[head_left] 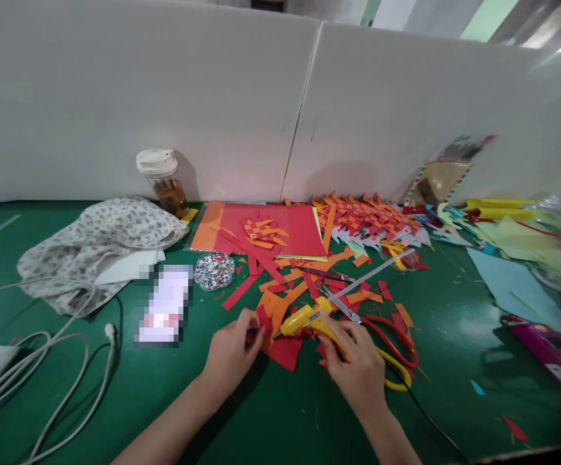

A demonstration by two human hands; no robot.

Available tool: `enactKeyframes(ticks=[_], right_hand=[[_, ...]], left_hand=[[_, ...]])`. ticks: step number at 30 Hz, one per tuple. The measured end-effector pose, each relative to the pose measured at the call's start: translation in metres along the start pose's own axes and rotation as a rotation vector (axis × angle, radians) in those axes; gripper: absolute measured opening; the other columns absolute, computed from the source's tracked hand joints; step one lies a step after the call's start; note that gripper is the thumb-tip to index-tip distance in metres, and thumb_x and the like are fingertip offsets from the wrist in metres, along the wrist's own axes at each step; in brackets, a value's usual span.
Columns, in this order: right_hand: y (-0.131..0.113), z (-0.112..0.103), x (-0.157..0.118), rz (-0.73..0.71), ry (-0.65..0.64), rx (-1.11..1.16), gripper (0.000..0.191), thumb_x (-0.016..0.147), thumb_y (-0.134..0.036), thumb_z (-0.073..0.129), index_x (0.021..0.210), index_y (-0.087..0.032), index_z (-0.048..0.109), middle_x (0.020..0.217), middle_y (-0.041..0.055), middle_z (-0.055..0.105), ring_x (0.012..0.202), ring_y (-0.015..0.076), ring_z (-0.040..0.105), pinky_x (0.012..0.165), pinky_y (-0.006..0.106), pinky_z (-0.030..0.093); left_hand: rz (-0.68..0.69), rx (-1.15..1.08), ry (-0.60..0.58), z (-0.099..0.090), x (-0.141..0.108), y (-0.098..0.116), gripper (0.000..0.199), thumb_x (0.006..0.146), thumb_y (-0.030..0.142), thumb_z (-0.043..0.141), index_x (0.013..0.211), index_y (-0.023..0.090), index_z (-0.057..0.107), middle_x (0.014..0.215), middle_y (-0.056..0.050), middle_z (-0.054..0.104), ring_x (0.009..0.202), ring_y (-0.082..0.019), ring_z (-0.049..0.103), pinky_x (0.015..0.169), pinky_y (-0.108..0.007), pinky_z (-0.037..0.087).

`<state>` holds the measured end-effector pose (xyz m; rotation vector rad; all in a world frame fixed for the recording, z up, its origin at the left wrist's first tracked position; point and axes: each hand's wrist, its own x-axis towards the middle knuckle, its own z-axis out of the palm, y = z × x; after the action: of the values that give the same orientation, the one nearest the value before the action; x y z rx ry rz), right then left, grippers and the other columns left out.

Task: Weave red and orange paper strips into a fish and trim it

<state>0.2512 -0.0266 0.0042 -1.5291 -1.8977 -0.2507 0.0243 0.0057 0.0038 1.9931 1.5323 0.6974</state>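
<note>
Head view: right hand [357, 358] grips yellow glue gun [304, 318], nozzle [278, 335] toward red paper [265, 318] pinched by left hand [234, 345], presumably steadying it; scissors [356, 316] just beyond right grip.

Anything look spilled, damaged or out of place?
Nothing looks spilled or damaged. Untidy, though: loose paper scraps litter the table around the yellow glue gun and scissors, and a red scrap lies away from them near the front edge.

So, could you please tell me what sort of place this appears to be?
Probably a paper-craft workspace: a green table strewn with red and orange paper scraps, scissors, and a yellow glue gun in the person's right hand.
</note>
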Motion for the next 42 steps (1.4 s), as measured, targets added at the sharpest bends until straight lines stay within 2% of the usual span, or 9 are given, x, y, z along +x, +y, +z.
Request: enactKeyframes(ticks=[3,8,12,20,34,42], right_hand=[[0.0011,0.0002,-0.0007,-0.012,-0.001,-0.016,0.037,0.084,-0.012,0.05,0.118,-0.025,0.058,0.081,0.0041,0.059,0.076,0.0163,0.057,0.068,0.027,0.047],[0.0018,-0.0021,0.0002,-0.039,0.028,-0.062,0.044,0.082,-0.007,0.05,0.122,-0.026,0.056,0.084,0.0044,0.06,0.08,0.0166,0.057,0.071,0.028,0.047],[0.0031,-0.0037,0.0001,-0.08,0.063,-0.122,0.048,0.081,-0.005,0.051,0.123,-0.027,0.055,0.085,0.0046,0.061,0.079,0.0164,0.058,0.073,0.028,0.047],[0.0027,-0.0042,0.0015,-0.158,0.128,-0.149,0.061,0.078,-0.002,0.055,0.131,-0.031,0.046,0.087,0.0045,0.062,0.076,0.0161,0.059,0.073,0.03,0.048],[0.0034,-0.0027,0.0019,-0.186,0.09,-0.147,0.06,0.076,0.0,0.055,0.129,-0.028,0.049,0.088,0.0051,0.063,0.079,0.0168,0.059,0.073,0.03,0.048],[0.0009,-0.0038,0.0055,-0.189,0.104,-0.177,0.062,0.078,0.0,0.054,0.132,-0.029,0.045,0.087,0.0055,0.063,0.077,0.0174,0.059,0.071,0.031,0.049]], left_hand=[[0.07,0.024,-0.022,-0.002,-0.0003,-0.0013,0.009,0.084,0.02,0.045,0.086,0.024,0.053,0.072,0.003,0.064,0.062,-0.013,0.061,0.055,-0.021,0.042],[0.187,-0.023,-0.052,-0.0063,-0.0004,-0.0006,0.025,0.079,0.013,0.049,0.091,0.028,0.065,0.088,0.002,0.071,0.081,-0.015,0.064,0.07,-0.024,0.048],[0.186,-0.039,-0.029,-0.0061,-0.0003,0.0,0.021,0.076,0.017,0.055,0.09,0.026,0.068,0.085,0.0,0.071,0.078,-0.016,0.065,0.067,-0.025,0.05],[0.168,-0.037,-0.048,-0.0067,0.0001,-0.0002,0.023,0.075,0.014,0.055,0.09,0.026,0.068,0.087,0.0,0.071,0.081,-0.017,0.065,0.069,-0.026,0.051],[0.156,-0.056,-0.057,-0.0084,0.0007,0.0015,0.02,0.076,0.017,0.057,0.091,0.026,0.068,0.088,0.0,0.071,0.082,-0.017,0.065,0.07,-0.026,0.051],[0.165,-0.054,-0.046,-0.0079,0.0,0.0014,0.02,0.075,0.019,0.058,0.092,0.025,0.067,0.088,-0.001,0.071,0.08,-0.017,0.065,0.068,-0.027,0.052]])
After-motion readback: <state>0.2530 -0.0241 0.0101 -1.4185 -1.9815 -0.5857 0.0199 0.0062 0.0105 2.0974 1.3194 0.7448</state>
